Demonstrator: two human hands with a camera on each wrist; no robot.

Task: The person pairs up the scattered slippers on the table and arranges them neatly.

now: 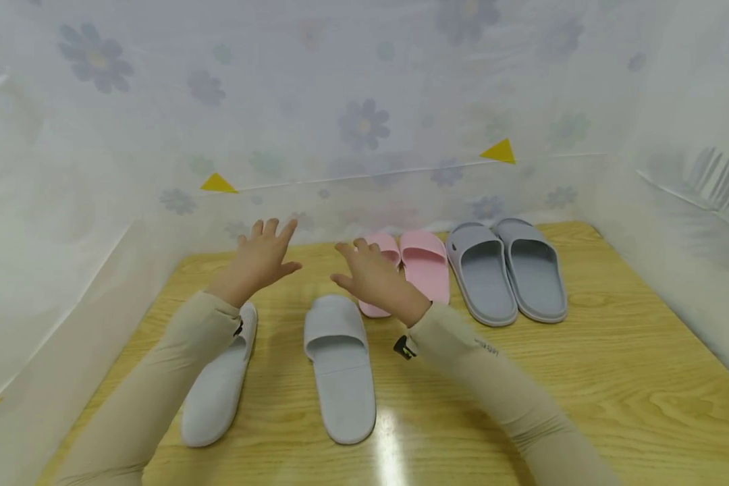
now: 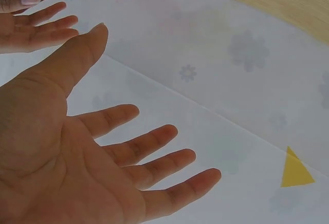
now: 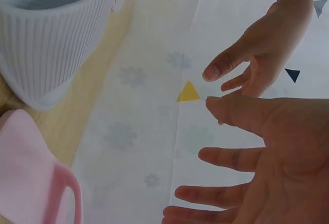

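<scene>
A: Containers? None are seen; a light grey slipper (image 1: 339,368) lies on the wooden table (image 1: 613,378), its mate (image 1: 219,385) alongside.

B: Hands? Left hand (image 1: 257,260) and right hand (image 1: 373,278) are raised above them, fingers spread wide, nothing held.

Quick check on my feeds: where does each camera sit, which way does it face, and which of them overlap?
Head: above, facing forward and down at the wooden table, three slipper pairs, both sleeved arms, left hand and right hand.
Left wrist: looks along the open left palm toward the flowered sheet.
Right wrist: looks along the open right palm; light grey slipper and pink slipper at left.
Shared: each wrist view also catches the other hand.
</scene>
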